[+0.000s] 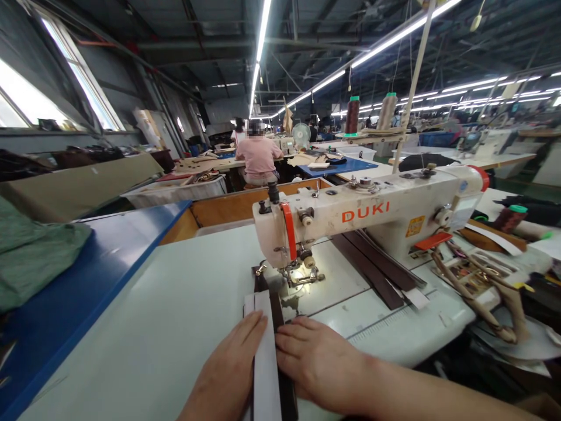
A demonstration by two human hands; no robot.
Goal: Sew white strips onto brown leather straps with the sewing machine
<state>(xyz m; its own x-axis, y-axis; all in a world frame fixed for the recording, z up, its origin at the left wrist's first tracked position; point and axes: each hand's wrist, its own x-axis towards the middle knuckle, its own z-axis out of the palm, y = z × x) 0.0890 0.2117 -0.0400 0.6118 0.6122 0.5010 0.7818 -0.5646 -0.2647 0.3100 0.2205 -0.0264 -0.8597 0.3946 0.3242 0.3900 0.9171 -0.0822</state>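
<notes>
A long dark brown strip [276, 310] with a white backing strip [265, 356] on its left part lies lengthwise toward me, left of the sewing machine's needle area [302, 275]. My left hand [230, 365] is closed along its left edge, fingertips together on the white strip; the thumb is hidden. From the right, my right hand [318, 359] presses its bent fingers against the dark brown edge. Beyond the fingers, the strip's far end reaches beside the lit presser foot. The white sewing machine [363, 202] carries the red letters DUKI.
More dark brown strips [377, 272] lie under the machine arm. At the right are a tray of small tools [473, 272] and a thread cone [511, 217]. Two thread cones stand on a rack behind. A blue-topped surface [87, 280] with green cloth borders the left. A person [258, 155] sits farther back.
</notes>
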